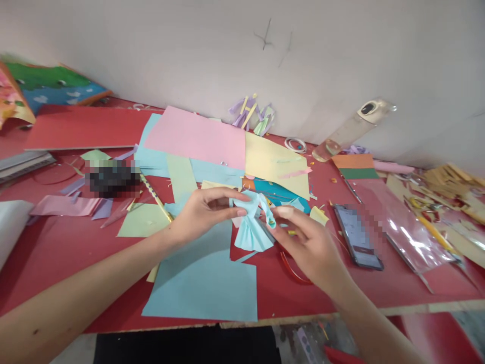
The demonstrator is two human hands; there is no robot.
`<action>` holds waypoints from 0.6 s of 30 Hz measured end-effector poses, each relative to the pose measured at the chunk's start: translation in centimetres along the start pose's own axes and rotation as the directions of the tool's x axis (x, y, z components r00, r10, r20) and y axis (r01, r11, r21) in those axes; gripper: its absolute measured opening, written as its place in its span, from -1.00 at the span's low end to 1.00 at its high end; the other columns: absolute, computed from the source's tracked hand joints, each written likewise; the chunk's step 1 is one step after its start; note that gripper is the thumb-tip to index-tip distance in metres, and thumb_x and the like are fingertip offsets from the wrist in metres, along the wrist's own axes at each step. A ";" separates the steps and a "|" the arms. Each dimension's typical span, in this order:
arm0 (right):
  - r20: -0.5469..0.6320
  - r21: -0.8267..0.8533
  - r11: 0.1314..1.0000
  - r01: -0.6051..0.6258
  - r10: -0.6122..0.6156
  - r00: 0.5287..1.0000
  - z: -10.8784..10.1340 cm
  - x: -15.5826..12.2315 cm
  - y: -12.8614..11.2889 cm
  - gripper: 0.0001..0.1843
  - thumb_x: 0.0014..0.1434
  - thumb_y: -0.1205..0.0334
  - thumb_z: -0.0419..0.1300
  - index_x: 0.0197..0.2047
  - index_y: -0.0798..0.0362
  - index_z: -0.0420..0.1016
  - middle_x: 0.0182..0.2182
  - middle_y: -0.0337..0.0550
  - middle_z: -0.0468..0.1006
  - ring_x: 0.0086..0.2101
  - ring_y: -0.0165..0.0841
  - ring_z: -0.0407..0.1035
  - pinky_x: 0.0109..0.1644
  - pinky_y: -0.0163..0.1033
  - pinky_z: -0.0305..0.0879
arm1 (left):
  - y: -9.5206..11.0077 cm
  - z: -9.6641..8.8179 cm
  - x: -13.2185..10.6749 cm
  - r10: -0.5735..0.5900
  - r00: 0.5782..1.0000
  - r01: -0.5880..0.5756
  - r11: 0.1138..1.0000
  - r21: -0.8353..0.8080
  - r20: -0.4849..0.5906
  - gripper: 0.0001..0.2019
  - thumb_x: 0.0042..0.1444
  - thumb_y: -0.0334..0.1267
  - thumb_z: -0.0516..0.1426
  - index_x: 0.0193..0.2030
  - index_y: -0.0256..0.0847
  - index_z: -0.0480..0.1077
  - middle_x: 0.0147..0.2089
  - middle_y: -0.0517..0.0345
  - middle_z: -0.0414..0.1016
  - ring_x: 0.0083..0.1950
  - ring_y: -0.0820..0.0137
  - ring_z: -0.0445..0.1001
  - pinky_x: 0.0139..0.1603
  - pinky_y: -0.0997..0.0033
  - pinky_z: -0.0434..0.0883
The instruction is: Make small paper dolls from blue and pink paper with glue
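Note:
A small light-blue paper dress (253, 233) with a pleated, flared skirt hangs between my two hands above the table. My left hand (206, 210) pinches its upper left part between thumb and fingers. My right hand (303, 237) grips the twisted paper sleeve on the other side with thumb and forefinger. Under my hands lie blue paper sheets (204, 288) and a teal piece (280, 194). Two finished-looking paper dresses, one purple (242, 112) and one green and purple (265, 120), lean against the wall.
Pink (200, 136) and yellow (278, 162) sheets lie at the back. A phone (358, 237), a plastic sleeve (409, 227) and a tilted water bottle (352, 129) are on the right. On the left are a patterned pencil (155, 194), a blurred black object (113, 179) and paper scraps.

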State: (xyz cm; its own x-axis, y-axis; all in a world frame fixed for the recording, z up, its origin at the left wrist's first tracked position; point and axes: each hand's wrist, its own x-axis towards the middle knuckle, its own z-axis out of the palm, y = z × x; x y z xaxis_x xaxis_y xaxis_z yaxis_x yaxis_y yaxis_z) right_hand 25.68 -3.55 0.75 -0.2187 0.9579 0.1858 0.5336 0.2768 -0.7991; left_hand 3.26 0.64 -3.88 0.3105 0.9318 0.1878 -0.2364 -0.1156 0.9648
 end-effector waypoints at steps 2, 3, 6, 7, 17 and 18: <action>0.096 0.210 0.971 -0.111 0.093 0.991 0.9 0.9 0.0 -0.75 0.21 0.06 0.30 -0.07 -0.05 0.57 -0.14 -0.13 0.65 -0.13 -0.22 0.56 -0.12 -0.21 0.51 | 0.1 0.0 0.0 0.000 1.000 0.000 1.000 -0.014 0.010 -0.82 0.07 -0.28 0.38 -0.15 -0.10 0.65 -0.12 0.11 0.66 -0.27 0.45 0.56 -0.26 0.49 0.52; 0.143 0.280 0.948 -0.155 0.118 0.983 1.3 1.3 0.0 -0.74 0.19 0.04 0.31 -0.08 -0.06 0.59 -0.15 -0.14 0.65 -0.13 -0.23 0.55 -0.11 -0.21 0.50 | 0.1 0.0 -0.1 -0.001 1.000 0.001 1.000 -0.024 0.013 -0.82 0.07 -0.28 0.38 -0.15 -0.11 0.65 -0.12 0.11 0.66 -0.24 0.44 0.57 -0.23 0.48 0.53; 0.174 0.386 0.896 -0.221 0.164 0.971 2.0 2.0 -0.2 -0.76 0.13 0.04 0.37 -0.14 -0.08 0.63 -0.24 -0.20 0.63 -0.20 -0.28 0.51 -0.17 -0.26 0.47 | 0.2 0.0 0.0 0.008 1.000 -0.008 0.999 -0.043 0.011 -0.82 0.06 -0.30 0.38 -0.16 -0.11 0.65 -0.10 0.12 0.67 -0.15 0.40 0.60 -0.14 0.46 0.56; 0.153 0.401 0.888 -0.227 0.179 0.972 2.2 2.2 -0.4 -0.77 0.10 0.06 0.40 -0.16 -0.09 0.63 -0.27 -0.22 0.62 -0.23 -0.30 0.49 -0.19 -0.28 0.45 | 0.2 0.0 0.0 0.012 1.000 -0.011 0.999 -0.040 0.009 -0.81 0.06 -0.31 0.38 -0.15 -0.10 0.65 -0.09 0.12 0.67 -0.12 0.39 0.60 -0.12 0.46 0.56; 0.216 0.637 0.652 -0.412 0.363 0.907 3.1 2.6 0.1 -0.82 -0.02 0.14 0.49 -0.34 -0.09 0.62 -0.31 -0.29 0.50 -0.21 -0.33 0.39 -0.08 -0.27 0.32 | 0.4 -0.6 0.1 0.150 0.984 -0.158 0.984 0.087 0.100 -0.72 0.33 -0.39 0.14 0.05 0.00 0.59 0.08 0.16 0.63 0.11 0.39 0.54 0.08 0.47 0.49; 0.236 0.641 0.637 -0.428 0.366 0.900 3.1 2.6 0.2 -0.81 -0.03 0.14 0.49 -0.33 -0.09 0.62 -0.31 -0.28 0.50 -0.21 -0.33 0.39 -0.08 -0.26 0.32 | 0.4 -0.6 0.1 0.160 0.981 -0.171 0.980 0.099 0.111 -0.70 0.34 -0.40 0.12 0.06 0.00 0.59 0.09 0.16 0.62 0.11 0.39 0.54 0.09 0.47 0.48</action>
State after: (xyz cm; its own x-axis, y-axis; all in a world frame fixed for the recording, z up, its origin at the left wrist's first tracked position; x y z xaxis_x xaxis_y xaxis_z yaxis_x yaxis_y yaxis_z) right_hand 22.67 -1.23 -0.66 -0.1943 0.9457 -0.2607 -0.0901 -0.2818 -0.9552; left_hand 2.65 0.89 -3.56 0.3684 0.8574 0.3593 -0.1942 -0.3070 0.9317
